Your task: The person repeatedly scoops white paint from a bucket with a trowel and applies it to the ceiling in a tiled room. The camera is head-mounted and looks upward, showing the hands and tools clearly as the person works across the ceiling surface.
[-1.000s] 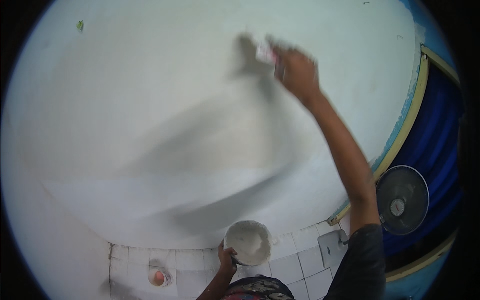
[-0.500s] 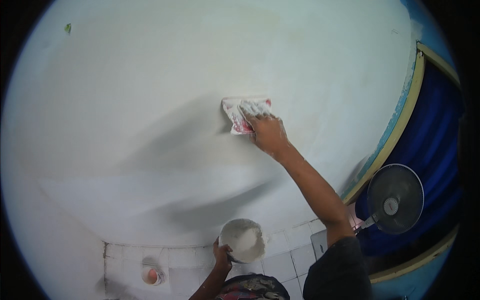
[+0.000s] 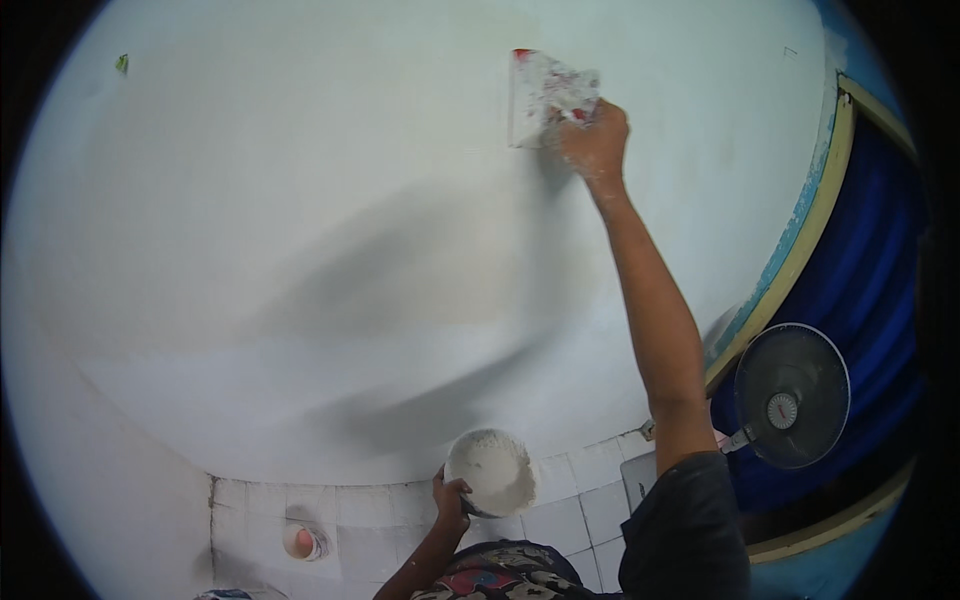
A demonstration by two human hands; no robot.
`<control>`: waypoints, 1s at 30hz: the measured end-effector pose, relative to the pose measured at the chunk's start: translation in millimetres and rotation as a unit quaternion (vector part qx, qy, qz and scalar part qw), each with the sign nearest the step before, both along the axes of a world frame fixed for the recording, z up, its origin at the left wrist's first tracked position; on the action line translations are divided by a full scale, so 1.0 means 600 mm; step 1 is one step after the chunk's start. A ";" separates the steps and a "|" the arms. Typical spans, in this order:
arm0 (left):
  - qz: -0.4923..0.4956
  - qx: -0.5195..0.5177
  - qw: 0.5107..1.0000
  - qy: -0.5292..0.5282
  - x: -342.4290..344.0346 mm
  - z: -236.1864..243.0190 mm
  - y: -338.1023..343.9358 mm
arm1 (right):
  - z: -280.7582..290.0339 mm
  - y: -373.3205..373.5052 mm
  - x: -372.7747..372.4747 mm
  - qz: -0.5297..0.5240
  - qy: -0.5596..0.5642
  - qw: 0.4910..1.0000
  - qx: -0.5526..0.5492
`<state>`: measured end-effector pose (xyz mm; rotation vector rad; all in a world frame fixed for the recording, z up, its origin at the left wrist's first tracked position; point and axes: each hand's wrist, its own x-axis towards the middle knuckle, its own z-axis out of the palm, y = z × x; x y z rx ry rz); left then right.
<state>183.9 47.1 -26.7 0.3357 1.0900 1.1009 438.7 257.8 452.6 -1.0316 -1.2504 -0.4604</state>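
Note:
High on the white wall [image 3: 330, 180], my right hand [image 3: 598, 145] grips a flat putty spreader [image 3: 540, 90], white-smeared with red patches. The spreader's long straight edge stands nearly upright on its left side, at the wall surface. Low in front of my body, my left hand [image 3: 452, 498] holds a round bowl [image 3: 490, 440] by its left side, thumb over the rim. White putty [image 3: 497, 480] lies inside the bowl and crusts its rim.
To the right, a standing fan [image 3: 792, 395] is in front of a dark blue curtain [image 3: 840, 270] in a yellowish frame [image 3: 790, 270]. White tiles [image 3: 365, 520] line the bottom, with a small white cup [image 3: 303, 543] holding something orange-pink at lower left.
My right hand has moved up and to the right along the wall. The spreader has turned, its long edge going from level to nearly upright. The bowl has shifted slightly up and right.

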 end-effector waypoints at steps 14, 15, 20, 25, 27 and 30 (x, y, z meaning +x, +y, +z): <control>-0.005 0.012 1.000 -0.023 0.009 -0.010 -0.002 | 0.064 0.012 -0.098 -0.152 -0.365 0.906 -0.150; -0.006 0.022 0.999 -0.039 0.004 -0.023 0.001 | 0.028 0.025 -0.117 -0.150 -0.372 0.905 -0.141; 0.019 -0.014 1.000 -0.011 0.014 -0.013 0.000 | -0.192 0.026 -0.119 -0.169 -0.442 0.880 -0.033; 0.017 -0.024 0.999 -0.013 0.028 0.018 -0.003 | -0.318 -0.015 -0.116 -0.102 -0.432 0.873 -0.204; 0.010 -0.033 0.999 -0.021 0.030 0.034 -0.001 | -0.309 -0.023 -0.104 -0.087 -0.417 0.880 -0.210; 0.016 -0.016 1.000 -0.020 0.021 0.000 -0.003 | -0.230 -0.053 -0.117 -0.019 -0.346 0.888 -0.301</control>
